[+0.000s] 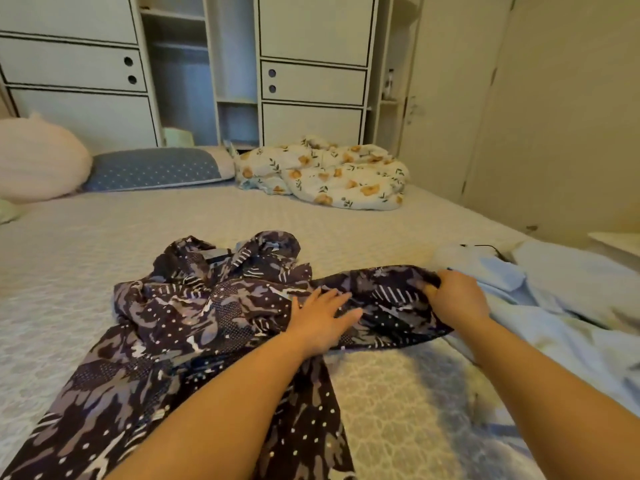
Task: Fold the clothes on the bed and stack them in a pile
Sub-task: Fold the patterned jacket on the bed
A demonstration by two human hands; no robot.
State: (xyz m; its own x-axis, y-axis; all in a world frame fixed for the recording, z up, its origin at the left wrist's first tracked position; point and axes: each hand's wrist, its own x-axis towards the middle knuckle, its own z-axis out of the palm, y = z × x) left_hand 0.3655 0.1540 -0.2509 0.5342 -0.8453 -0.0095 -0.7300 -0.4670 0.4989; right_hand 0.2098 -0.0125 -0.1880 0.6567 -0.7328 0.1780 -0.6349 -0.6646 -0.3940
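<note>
A dark patterned garment (194, 317) with grey shapes and white dots lies crumpled across the middle of the bed (104, 237), reaching down to the front left. My left hand (322, 318) rests flat on it with the fingers spread. My right hand (457, 297) grips a bunched edge of the same garment at its right end. Light blue clothes (554, 306) lie spread on the right side of the bed, under my right forearm.
A floral blanket (329, 174) is heaped at the far side of the bed. A blue dotted pillow (156, 169) and a pink cushion (38, 164) lie at the far left. White wardrobes (311, 64) stand behind, a door (554, 116) at right.
</note>
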